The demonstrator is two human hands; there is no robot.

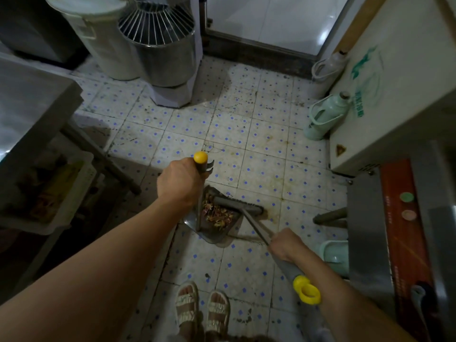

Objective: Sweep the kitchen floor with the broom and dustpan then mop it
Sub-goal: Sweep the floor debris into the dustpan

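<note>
My left hand [179,180] grips the upright handle of a grey dustpan [214,233], just below its yellow cap. The pan stands on the blue-dotted tile floor [259,164] and holds a heap of reddish-yellow scraps [217,214]. My right hand [286,245] is closed around the grey broom handle, whose yellow loop end pokes out behind my wrist. The broom head [238,206] lies across the pan's far lip, touching the floor. Dark specks and stains dot the tiles further away.
A steel mixer bowl with a wire guard [162,48] and a pale bin [98,38] stand at the back. A steel table [32,107] with a crate beneath it fills the left. Two thermos flasks [325,117] and a white machine [394,90] line the right. My sandalled feet [202,309] are below.
</note>
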